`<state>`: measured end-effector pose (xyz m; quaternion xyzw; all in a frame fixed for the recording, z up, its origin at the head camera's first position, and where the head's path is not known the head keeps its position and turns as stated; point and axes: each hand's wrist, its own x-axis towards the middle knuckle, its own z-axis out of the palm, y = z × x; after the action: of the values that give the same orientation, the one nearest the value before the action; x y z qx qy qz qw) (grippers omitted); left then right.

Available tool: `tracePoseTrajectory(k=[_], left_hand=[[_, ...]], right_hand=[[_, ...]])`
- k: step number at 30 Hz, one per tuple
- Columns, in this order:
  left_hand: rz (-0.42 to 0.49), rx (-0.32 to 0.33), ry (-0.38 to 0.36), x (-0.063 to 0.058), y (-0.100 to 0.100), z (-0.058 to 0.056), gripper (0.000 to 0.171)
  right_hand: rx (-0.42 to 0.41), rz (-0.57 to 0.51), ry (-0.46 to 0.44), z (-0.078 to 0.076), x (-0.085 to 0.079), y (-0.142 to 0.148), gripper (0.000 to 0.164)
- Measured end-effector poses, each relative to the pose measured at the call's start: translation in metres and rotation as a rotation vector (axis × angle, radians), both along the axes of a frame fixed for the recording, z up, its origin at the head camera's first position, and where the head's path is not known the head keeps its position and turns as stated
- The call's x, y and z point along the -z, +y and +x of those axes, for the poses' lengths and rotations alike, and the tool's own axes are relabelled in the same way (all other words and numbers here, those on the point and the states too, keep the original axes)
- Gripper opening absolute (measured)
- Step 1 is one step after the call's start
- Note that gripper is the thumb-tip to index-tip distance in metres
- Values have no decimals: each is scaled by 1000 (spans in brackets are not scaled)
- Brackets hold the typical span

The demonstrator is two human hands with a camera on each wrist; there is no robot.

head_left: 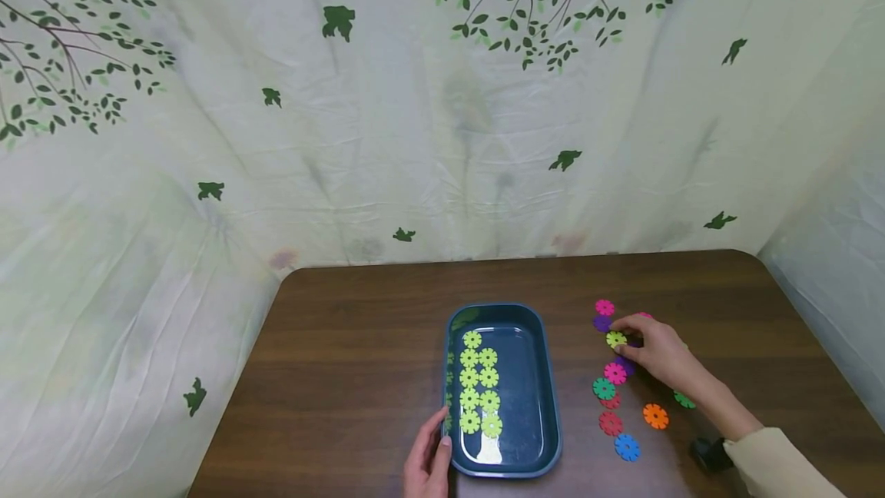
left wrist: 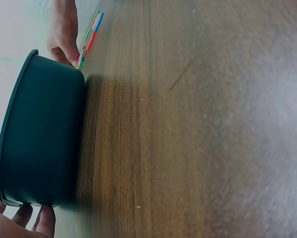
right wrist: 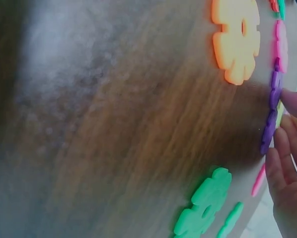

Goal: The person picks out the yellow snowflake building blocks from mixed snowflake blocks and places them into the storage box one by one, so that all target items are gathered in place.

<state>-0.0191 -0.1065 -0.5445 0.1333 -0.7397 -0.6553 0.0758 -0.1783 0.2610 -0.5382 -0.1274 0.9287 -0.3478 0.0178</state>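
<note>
A dark blue tray [head_left: 522, 383] stands on the table, with several yellow-green flower-shaped discs [head_left: 469, 378] lying in two columns along its left side. My left hand [head_left: 427, 458] holds the tray's near left side, its fingers [left wrist: 46, 218] against the outer wall and the thumb by the rim. Right of the tray, my right hand [head_left: 660, 348] pinches another yellow-green flower disc [head_left: 615, 340] between thumb and fingers. Purple discs [right wrist: 272, 111] lie right beside those fingers, partly covering the held disc in the right wrist view.
Loose flower discs lie around the right hand: pink [head_left: 614, 373], teal [head_left: 604, 389], red [head_left: 611, 423], blue [head_left: 627, 447], orange [head_left: 655, 416] and green [head_left: 684, 400]. The brown table [head_left: 346, 375] ends at a white cloth backdrop [head_left: 415, 137] with printed leaves.
</note>
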Motion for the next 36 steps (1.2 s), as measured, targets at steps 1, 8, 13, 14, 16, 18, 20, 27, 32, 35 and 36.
tracePoseTrajectory(k=[1,8,13,14,16,18,20,27,32,35,36], left_hand=[[-3,-2,-6,0,0,0,40],[-1,-3,-8,0,0,0,41],[4,-1,-3,1,0,0,41],[4,-1,-4,0,0,0,41],[5,-2,-5,0,0,0,41],[5,-4,-12,1,0,0,41],[11,-5,-7,1,0,0,41],[13,-5,9,1,0,1,41],[-3,-3,18,2,0,0,40],[-1,-2,27,3,0,0,40],[-1,0,29,3,1,0,40]], right_hand=[[-4,-1,-3,0,0,0,30],[-42,-13,-7,-4,0,-1,31],[-52,-18,-6,-5,1,-1,32],[-47,-17,-3,-5,1,-1,32],[-39,-14,4,-5,1,-1,32],[-31,-6,15,-4,2,-1,31],[-24,1,30,-4,2,-1,30],[-10,-2,59,0,0,-2,27],[20,-26,33,0,-2,-1,24],[36,-34,12,0,-5,0,22],[40,-31,6,0,-6,0,21]])
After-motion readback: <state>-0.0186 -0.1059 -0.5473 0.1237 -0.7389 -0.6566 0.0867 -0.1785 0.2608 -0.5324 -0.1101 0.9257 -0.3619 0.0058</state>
